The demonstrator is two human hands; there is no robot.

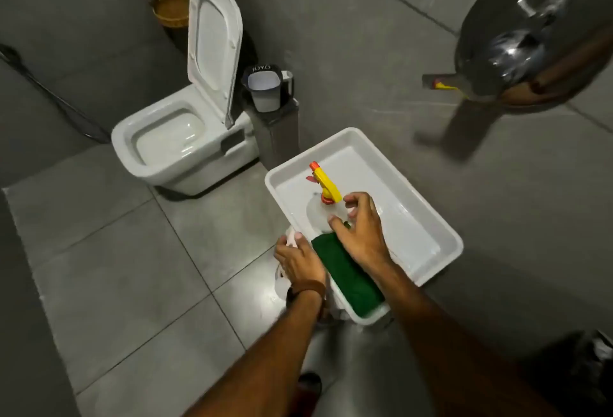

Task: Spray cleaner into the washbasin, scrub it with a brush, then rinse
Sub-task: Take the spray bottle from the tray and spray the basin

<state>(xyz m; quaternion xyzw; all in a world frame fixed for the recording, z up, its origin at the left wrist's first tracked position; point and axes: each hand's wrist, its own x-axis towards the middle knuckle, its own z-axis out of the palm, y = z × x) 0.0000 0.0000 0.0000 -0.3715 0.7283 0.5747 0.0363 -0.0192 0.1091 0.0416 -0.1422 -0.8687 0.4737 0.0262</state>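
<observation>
The white rectangular washbasin point(431, 227) sits below me at centre. In it lies a clear spray bottle point(316, 212) with a yellow and orange trigger head pointing away from me. My right hand point(360, 234) is over the bottle's body, thumb on one side and fingers curled on the other. A green scrubbing pad point(348, 279) rests on the near rim under my right wrist. My left hand point(300, 260) grips the basin's near left corner, where something small and white shows under the thumb.
A white toilet point(172, 148) with its lid up stands to the left. A jug point(265, 88) sits on a dark pedestal beside it, and a woven basket point(170, 10) stands behind. A round mirror point(530, 32) hangs on the wall at upper right. Grey floor tiles lie at lower left.
</observation>
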